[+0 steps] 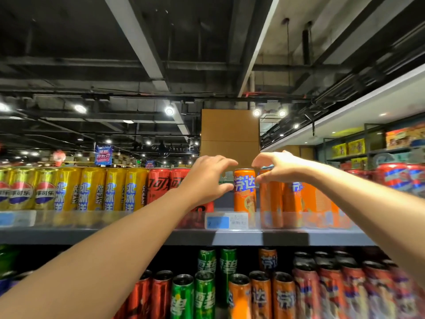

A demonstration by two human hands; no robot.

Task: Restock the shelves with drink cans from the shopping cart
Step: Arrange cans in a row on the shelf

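Upright on the top shelf [138, 236], between both hands: orange can [244, 189], long axis vertical, at the left end of its orange row. Left hand [207, 178] just left of it, fingers spread and curved, holding nothing, a gap showing. Right hand [278, 168] closer, fingertips apparently touching the can's right shoulder, not wrapped around. Likely next: nudging or gripping from the right.
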